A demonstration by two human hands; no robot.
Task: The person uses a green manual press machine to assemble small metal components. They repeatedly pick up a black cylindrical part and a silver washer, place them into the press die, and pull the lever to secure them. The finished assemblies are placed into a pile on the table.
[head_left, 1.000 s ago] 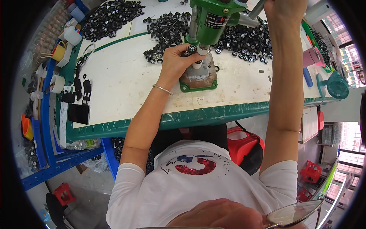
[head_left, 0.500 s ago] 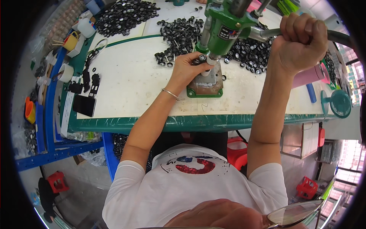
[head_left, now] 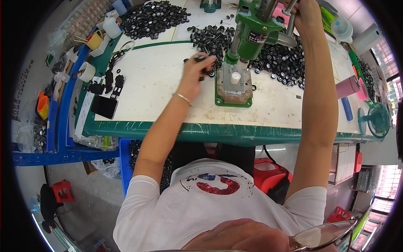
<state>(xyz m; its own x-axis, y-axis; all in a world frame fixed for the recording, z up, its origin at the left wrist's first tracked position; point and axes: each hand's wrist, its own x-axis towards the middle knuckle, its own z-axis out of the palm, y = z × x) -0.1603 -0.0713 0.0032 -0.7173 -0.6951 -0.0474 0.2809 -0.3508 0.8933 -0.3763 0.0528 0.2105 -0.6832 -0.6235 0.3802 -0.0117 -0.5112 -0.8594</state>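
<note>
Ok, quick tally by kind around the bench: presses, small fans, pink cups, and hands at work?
Green press: 1
Small fans: 2, a white fan and a teal fan
Pink cup: 1
Hands: 2, left hand at the black parts, right hand on the press lever
Total: 6

Hands [head_left: 197, 69] at green press [head_left: 252, 29], wheels [head_left: 210, 38] perhaps

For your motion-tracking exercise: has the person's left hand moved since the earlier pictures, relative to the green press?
Yes. The left hand has left the white post on the green press base and now sits to its left, holding a small black part beside the pile.
</note>
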